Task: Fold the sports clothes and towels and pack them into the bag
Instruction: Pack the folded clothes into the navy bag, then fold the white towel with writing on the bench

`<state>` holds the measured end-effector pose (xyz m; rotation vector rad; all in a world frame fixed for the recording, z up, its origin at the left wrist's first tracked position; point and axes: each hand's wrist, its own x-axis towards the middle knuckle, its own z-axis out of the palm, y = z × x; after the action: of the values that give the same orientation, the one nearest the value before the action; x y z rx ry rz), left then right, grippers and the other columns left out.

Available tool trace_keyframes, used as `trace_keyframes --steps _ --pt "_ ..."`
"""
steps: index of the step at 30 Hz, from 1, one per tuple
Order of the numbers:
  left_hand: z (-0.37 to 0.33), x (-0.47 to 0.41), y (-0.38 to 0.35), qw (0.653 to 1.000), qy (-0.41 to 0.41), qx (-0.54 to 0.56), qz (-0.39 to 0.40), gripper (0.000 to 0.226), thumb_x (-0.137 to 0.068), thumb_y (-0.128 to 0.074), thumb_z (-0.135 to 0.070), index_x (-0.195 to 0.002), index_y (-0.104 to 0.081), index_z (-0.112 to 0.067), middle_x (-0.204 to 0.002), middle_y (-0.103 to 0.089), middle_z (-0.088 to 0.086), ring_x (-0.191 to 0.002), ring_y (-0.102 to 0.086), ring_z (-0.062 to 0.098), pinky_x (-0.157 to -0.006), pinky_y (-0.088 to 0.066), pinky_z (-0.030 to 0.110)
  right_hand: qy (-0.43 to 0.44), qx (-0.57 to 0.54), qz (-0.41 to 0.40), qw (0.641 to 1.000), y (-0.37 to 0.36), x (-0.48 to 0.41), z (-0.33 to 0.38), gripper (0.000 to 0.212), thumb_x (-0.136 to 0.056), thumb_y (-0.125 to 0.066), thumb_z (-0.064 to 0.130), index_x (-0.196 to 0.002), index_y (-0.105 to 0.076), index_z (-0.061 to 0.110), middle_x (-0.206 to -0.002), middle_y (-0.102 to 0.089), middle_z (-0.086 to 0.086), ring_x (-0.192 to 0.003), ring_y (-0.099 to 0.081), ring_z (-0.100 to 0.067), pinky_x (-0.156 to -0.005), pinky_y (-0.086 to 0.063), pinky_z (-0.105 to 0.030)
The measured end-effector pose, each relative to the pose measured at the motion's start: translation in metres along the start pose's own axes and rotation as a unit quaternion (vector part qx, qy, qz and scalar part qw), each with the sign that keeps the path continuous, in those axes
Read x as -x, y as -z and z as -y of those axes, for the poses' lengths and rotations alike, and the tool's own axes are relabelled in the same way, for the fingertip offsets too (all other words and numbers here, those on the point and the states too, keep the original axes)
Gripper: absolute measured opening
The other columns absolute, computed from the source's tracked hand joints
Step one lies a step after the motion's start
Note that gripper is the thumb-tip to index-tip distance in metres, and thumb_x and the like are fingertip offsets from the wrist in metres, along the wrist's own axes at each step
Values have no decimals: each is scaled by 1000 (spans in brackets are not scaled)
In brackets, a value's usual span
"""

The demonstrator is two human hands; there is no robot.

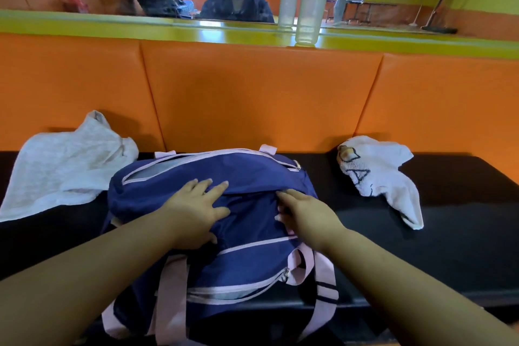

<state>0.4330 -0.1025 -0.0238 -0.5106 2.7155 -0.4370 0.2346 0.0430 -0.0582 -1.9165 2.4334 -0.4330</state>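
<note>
A navy sports bag (247, 258) with pale pink straps and zip trim lies on the black bench seat in front of me. My left hand (193, 213) rests flat on its top, fingers spread. My right hand (303, 212) touches the bag's top just to the right, with its fingertips curled into a fold of the navy fabric. A crumpled white garment (64, 166) lies on the seat left of the bag. A small white towel (379, 174) with a printed pattern lies to the right.
The black seat (455, 233) has an orange padded backrest (252, 98) behind it. A clear bottle with a green lid (309, 11) stands on the yellow ledge in front of a mirror, which reflects it, me and another person in the room.
</note>
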Motion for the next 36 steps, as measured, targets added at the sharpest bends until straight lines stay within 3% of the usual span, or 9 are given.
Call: trace_keyframes --steps 2,4,8,12,16,21,27,31,36 --pt "-2 5 -6 999 -9 17 -49 63 -85 -58 -50 -141 -31 -37 -158 5 17 -142 -10 43 -115 -9 53 40 28 -43 998 -6 13 6 46 -88 -63 22 -131 -49 12 -136 -49 -8 -111 -54 -34 -80 -50 -38" --pt "-5 12 -5 996 -20 -7 -91 68 -60 -82 -41 -119 -52 -33 -148 -32 26 -125 -42 51 -101 -32 63 67 33 -98 992 -7 30 6 46 -74 -77 17 -114 -56 9 -124 -53 -15 -99 -58 -37 -68 -55 -37" --pt "-16 20 -5 980 -49 16 -191 50 -44 -88 -35 -89 -69 -25 -122 -62 16 -104 -62 39 -83 -49 62 82 12 -136 987 -1 59 -6 28 -79 -67 29 -103 -57 16 -112 -53 -6 -93 -54 -29 -69 -50 -32" --pt "-32 21 8 952 -89 70 -284 21 -70 -64 -41 -82 -69 -24 -89 -67 -2 -80 -65 24 -74 -55 42 49 -1 -104 993 14 81 -24 20 -83 -57 35 -100 -58 24 -102 -58 3 -84 -60 -23 -61 -52 -32" --pt "-52 -3 20 938 -131 101 -306 28 -78 -46 -42 -76 -67 -24 -70 -62 -6 -61 -58 20 -51 -48 29 0 53 -68 996 33 99 -52 22 -81 -59 41 -98 -58 28 -95 -60 7 -79 -62 -21 -56 -40 -23" --pt "-90 -39 57 936 -132 97 -311 27 -72 -39 -48 -62 -58 -32 -59 -57 -16 -52 -56 8 -45 -36 18 -106 72 6 992 62 114 -90 33 -90 -51 51 -119 -53 35 -121 -52 14 -111 -52 -13 -75 -41 -28" --pt "-142 -94 92 945 -169 99 -261 29 -78 -40 -50 -73 -61 -31 -65 -60 -10 -60 -61 13 -44 -38 26 -232 67 67 968 83 120 -151 39 -88 -51 54 -122 -49 35 -124 -51 13 -111 -53 -14 -74 -39 -28" --pt "-170 -143 116 954 -157 133 -220 29 -92 -45 -47 -108 -56 -25 -105 -59 -4 -100 -56 22 -68 -34 32 -312 57 82 945 85 115 -199 43 -87 -53 54 -122 -49 30 -119 -54 8 -108 -54 -16 -78 -45 -31" --pt "-195 -214 129 964 -122 176 -155 40 -92 -49 -42 -127 -45 -24 -125 -46 -1 -118 -41 23 -84 -42 36 -384 19 56 921 74 101 -250 48 -86 -54 49 -124 -44 23 -119 -53 4 -102 -56 -18 -71 -45 -31"
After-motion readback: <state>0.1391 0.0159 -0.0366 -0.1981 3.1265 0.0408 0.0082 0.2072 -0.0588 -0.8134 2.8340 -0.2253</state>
